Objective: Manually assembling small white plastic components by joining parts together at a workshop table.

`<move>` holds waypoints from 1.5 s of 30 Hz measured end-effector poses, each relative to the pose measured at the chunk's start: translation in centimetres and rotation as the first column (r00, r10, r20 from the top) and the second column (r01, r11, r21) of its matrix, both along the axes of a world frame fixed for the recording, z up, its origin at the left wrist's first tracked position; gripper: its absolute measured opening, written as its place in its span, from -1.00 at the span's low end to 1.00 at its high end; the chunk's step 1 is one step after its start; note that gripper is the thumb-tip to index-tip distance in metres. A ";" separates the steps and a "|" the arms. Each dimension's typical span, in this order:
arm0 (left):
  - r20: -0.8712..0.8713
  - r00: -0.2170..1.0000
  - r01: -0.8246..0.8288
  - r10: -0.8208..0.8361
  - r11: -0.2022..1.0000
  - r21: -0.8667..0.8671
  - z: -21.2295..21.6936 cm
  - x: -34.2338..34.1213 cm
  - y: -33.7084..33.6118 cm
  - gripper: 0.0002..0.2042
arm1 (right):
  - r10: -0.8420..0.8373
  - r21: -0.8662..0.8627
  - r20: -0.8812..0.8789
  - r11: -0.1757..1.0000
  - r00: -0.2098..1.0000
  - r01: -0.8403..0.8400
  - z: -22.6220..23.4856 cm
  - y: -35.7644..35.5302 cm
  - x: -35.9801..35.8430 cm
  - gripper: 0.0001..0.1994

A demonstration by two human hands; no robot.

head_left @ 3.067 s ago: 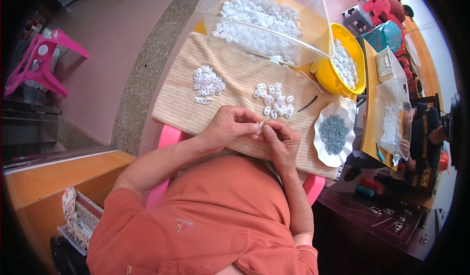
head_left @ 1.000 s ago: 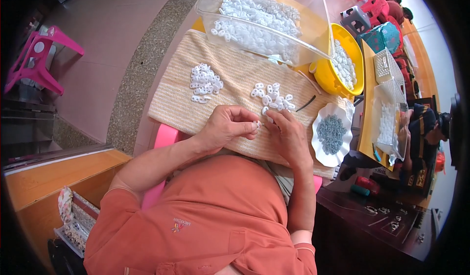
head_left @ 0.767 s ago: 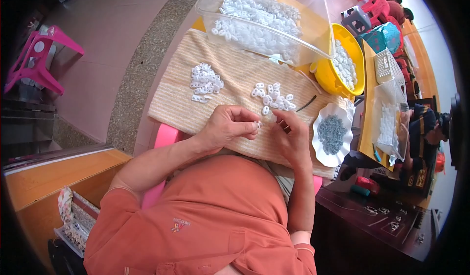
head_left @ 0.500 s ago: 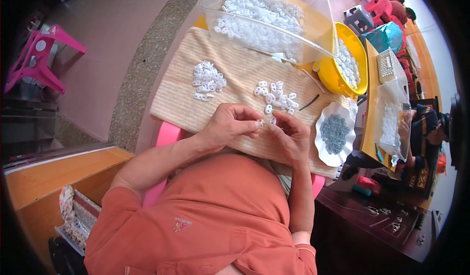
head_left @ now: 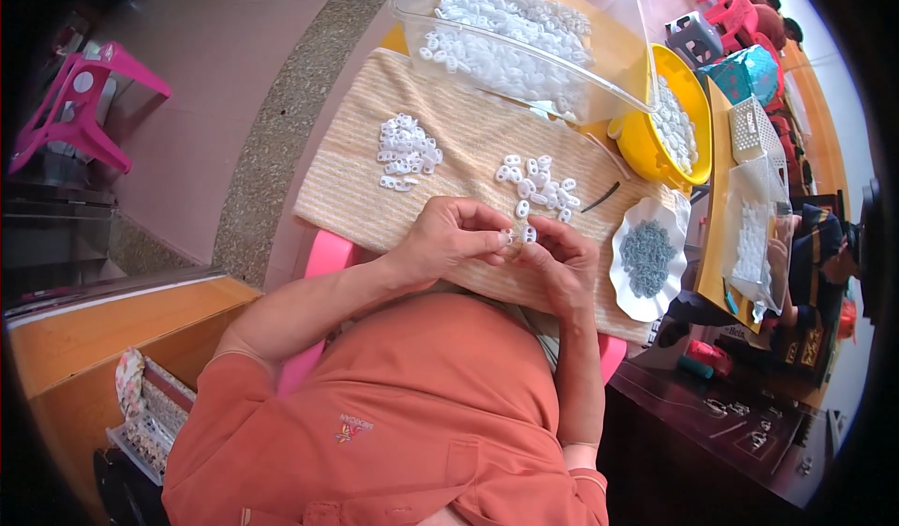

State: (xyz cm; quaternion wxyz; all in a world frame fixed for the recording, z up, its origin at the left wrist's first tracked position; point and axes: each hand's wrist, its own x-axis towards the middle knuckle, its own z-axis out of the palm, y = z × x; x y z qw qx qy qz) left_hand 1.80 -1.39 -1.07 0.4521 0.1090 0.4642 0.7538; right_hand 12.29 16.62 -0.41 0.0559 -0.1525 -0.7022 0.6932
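My left hand (head_left: 457, 236) pinches a small white plastic piece (head_left: 507, 237) between thumb and forefinger, above the near part of the striped cloth (head_left: 346, 189). Close beside it, my right hand (head_left: 565, 256) has its thumb and fingers closed. A white two-hole oval piece (head_left: 530, 234) shows between them; my fingers cover part of it. Just beyond lies a loose group of white two-hole pieces (head_left: 538, 185). A denser heap of small white plastic parts (head_left: 408, 150) is farther left. To the right, a white wavy-rimmed dish (head_left: 675, 215) holds many tiny grey coil-like parts (head_left: 646, 257).
A clear plastic bin (head_left: 412, 7) of white parts stands at the far side. Next to it is a yellow basin (head_left: 698, 105) with white pieces. A dark strip (head_left: 600, 197) lies on the cloth. Pink stool (head_left: 89, 105) at left; another person's hand (head_left: 779, 253) at far right.
The whole view has shifted slightly, so the cloth and things on it appear a little farther right. My hands stay close together in nearly the same pinching pose.
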 end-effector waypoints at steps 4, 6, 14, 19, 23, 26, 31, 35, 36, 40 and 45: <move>-0.018 1.000 0.016 -0.016 1.000 0.003 0.0 0.0 0.0 -0.76 | 0.001 0.032 -0.025 0.999 1.000 -0.001 -0.5 0.2 0.1 -0.66; -0.021 1.000 0.017 -0.017 1.000 -0.004 0.0 0.0 0.0 -0.76 | 0.012 0.016 -0.043 1.000 0.999 -0.011 -0.6 0.2 0.0 -0.66; -0.025 1.000 0.018 -0.018 1.000 -0.008 0.0 0.0 0.0 -0.77 | 0.013 0.016 -0.054 1.000 0.998 -0.013 -0.1 -0.1 -0.1 -0.68; -0.035 0.999 0.013 -0.013 1.000 0.004 -0.1 0.0 0.1 -0.78 | -0.010 -0.042 -0.064 0.999 0.998 0.007 -0.1 -0.3 0.0 -0.69; -0.028 1.000 0.011 -0.011 1.000 0.002 -0.1 0.0 0.0 -0.78 | 0.009 0.005 -0.064 1.000 0.998 -0.008 -0.2 -0.1 0.0 -0.68; -0.031 0.999 0.012 -0.012 1.000 0.004 -0.1 0.0 0.1 -0.78 | 0.023 0.013 -0.078 1.000 0.997 -0.022 -0.2 -0.1 0.0 -0.68; -0.035 0.999 0.023 -0.023 1.000 -0.007 0.1 0.0 0.0 -0.78 | 0.040 -0.054 -0.096 0.998 0.995 -0.045 -0.1 -0.3 -0.2 -0.69; -0.015 1.000 0.024 -0.024 1.000 0.006 0.0 0.0 0.1 -0.78 | 0.049 -0.058 -0.100 0.997 0.994 -0.055 0.5 -0.6 -0.3 -0.70; -0.017 0.999 0.028 -0.028 1.000 0.003 0.1 -0.1 0.1 -0.78 | 0.046 -0.086 -0.107 0.995 0.993 -0.055 0.6 -0.7 -0.3 -0.70; -0.007 1.000 0.028 -0.028 1.000 -0.003 0.0 0.0 0.1 -0.78 | 0.057 -0.070 -0.103 0.995 0.993 -0.064 0.4 -0.6 -0.2 -0.70; -0.013 0.999 0.031 -0.031 0.999 0.015 0.0 0.0 0.1 -0.78 | 0.068 -0.123 -0.035 0.990 0.997 -0.072 0.6 -0.9 -0.2 -0.71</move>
